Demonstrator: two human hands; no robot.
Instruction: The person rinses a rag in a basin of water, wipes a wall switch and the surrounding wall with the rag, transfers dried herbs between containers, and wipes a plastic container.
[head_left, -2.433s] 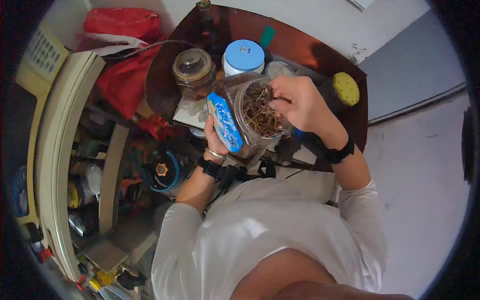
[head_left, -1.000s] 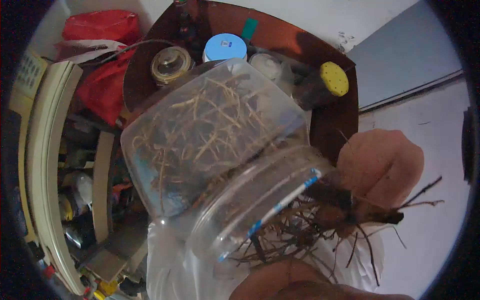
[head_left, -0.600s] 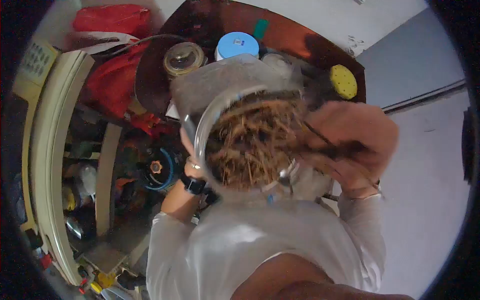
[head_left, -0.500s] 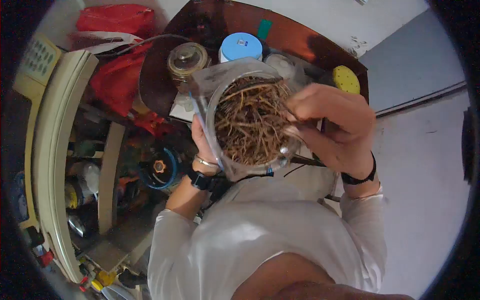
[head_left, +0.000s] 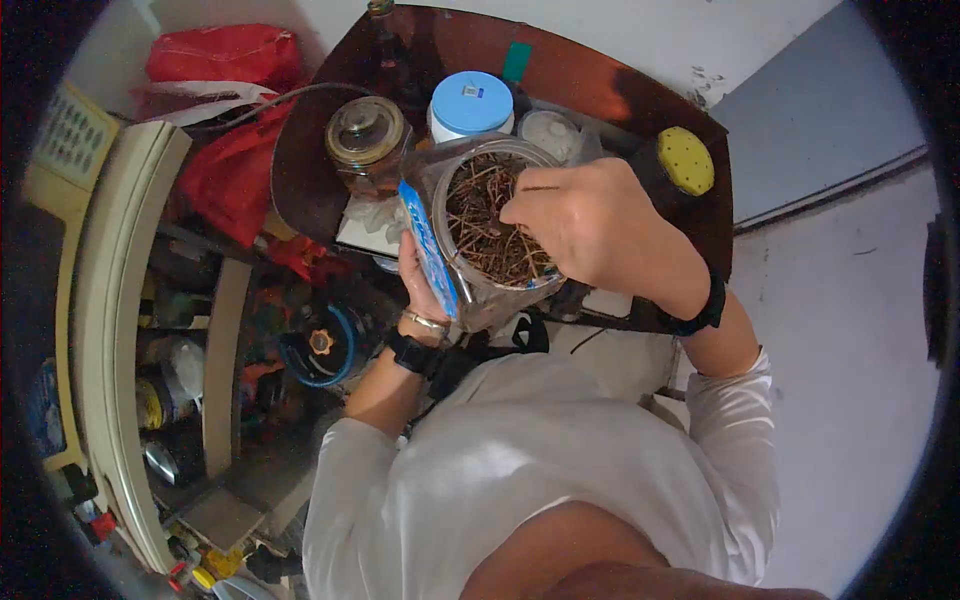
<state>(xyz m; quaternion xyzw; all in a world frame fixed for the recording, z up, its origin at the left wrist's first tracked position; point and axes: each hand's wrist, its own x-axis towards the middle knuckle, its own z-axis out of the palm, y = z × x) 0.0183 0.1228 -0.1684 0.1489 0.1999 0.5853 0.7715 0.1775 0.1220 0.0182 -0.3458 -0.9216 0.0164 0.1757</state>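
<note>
My left hand (head_left: 421, 280) supports a clear plastic jar (head_left: 447, 242) with a blue label from its left side and below. The jar tilts so that its round mouth faces up at me. Thin brown dried roots (head_left: 490, 220), or root-like stems, fill it nearly to the rim. My right hand (head_left: 580, 215) is over the right part of the mouth, closed with the knuckles up, and a short thin root shows by its fingers. The fingertips are hidden among the roots and behind the hand.
Behind the jar, a brown cabinet top (head_left: 600, 70) bears a lidded glass jar (head_left: 368, 140), a blue-lidded tub (head_left: 471, 104), a dark bottle (head_left: 388, 45) and a yellow dotted lid (head_left: 685, 161). Cluttered shelves (head_left: 225, 350) stand at left, a grey door (head_left: 840, 300) at right.
My right hand has moved left and in over the mouth, its fingers now down at the roots. The jar has turned, showing more of its blue label, and the roots sit less heaped.
</note>
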